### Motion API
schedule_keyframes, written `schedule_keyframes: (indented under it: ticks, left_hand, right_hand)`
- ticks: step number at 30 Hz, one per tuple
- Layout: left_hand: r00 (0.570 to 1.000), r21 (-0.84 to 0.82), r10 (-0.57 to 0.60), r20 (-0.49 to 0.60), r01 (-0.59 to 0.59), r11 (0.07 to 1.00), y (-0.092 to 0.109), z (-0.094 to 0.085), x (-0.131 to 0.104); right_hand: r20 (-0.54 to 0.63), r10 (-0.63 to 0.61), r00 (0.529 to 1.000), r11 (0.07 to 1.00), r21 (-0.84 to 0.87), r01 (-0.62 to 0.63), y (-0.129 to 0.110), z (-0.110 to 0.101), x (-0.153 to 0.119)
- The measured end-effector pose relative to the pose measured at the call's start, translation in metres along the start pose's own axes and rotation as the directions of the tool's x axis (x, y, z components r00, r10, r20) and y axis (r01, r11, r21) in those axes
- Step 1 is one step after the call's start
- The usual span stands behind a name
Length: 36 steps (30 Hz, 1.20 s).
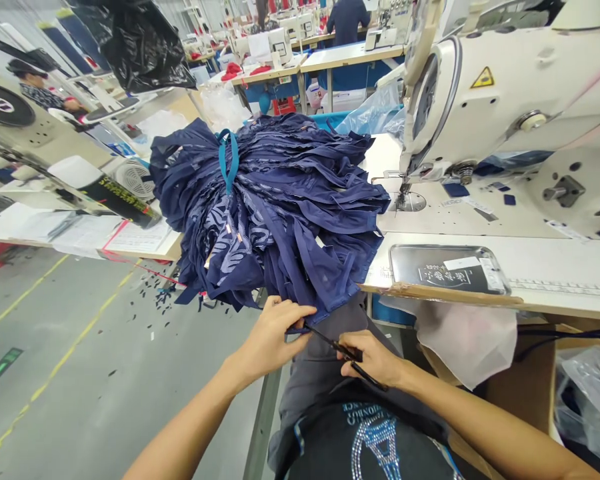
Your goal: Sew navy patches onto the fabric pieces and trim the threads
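A large bundle of navy blue fabric pieces, gathered by a teal strap, spreads over the table edge toward my lap. My left hand pinches the lower edge of one navy piece at the front of the bundle. In my right hand is a pair of black scissors, its blades pointing up and left to the fabric at my left fingertips. Whether the blades are apart or closed there, I cannot tell.
A white sewing machine stands at the right, with a metal tin on its table. Another machine and a black thread cone are at the left. Dark scraps litter the floor. A cardboard box sits below right. Two people are farther back.
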<state>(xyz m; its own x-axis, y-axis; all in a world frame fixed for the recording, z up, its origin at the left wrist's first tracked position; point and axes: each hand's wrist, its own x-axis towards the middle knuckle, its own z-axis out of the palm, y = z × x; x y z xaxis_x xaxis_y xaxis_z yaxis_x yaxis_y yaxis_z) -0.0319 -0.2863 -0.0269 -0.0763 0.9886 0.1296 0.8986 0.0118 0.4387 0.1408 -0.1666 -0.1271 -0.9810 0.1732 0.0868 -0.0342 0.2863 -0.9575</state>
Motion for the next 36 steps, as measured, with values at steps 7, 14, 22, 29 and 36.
schedule_keyframes:
  ticks: [7,14,22,29,36]
  left_hand:
    - [0.938,0.336,0.221,-0.269,-0.124,0.934,0.008,-0.005,0.003]
    - [0.97,0.199,0.224,-0.099,-0.201,0.959,0.005,-0.002,0.011]
    - [0.973,0.074,0.157,-0.172,-0.146,0.987,0.012,-0.013,0.003]
    - [0.995,0.105,0.036,-0.095,-0.026,0.994,0.013,-0.015,0.0]
    - [0.991,0.016,-0.116,0.059,0.116,0.993,0.003,-0.016,-0.012]
  right_hand:
    - [0.004,0.075,0.997,0.997,-0.018,-0.074,0.007,-0.003,-0.015]
    - [-0.029,-0.06,0.998,0.987,-0.151,0.055,0.006,-0.01,-0.002]
    - [0.023,0.076,0.997,0.997,0.012,-0.076,0.01,-0.004,-0.01]
    - [0.015,-0.006,1.0,0.999,0.048,0.005,0.0,-0.012,0.004]
    - [0.042,0.002,0.999,0.998,0.066,-0.005,0.006,-0.005,0.0]
